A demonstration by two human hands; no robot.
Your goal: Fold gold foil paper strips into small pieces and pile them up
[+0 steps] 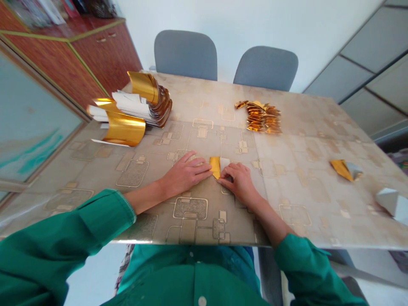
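Note:
A small piece of gold foil paper (215,165) lies folded on the table in front of me, gold side up, with a white part to its right and a pointed lower end. My left hand (185,173) rests flat with its fingers stretched out, fingertips on the paper's left edge. At the lower right corner, the thumb and fingers of my right hand (239,179) are pinched together on the paper. The right fingers hide part of that corner.
Gold and white paper sheets (137,106) are stacked at the back left. Folded gold pieces (263,117) stand in rows at the back right. A gold-and-silver folded piece (344,170) and a white one (392,205) lie far right. Two grey chairs (185,55) stand behind the table (306,144).

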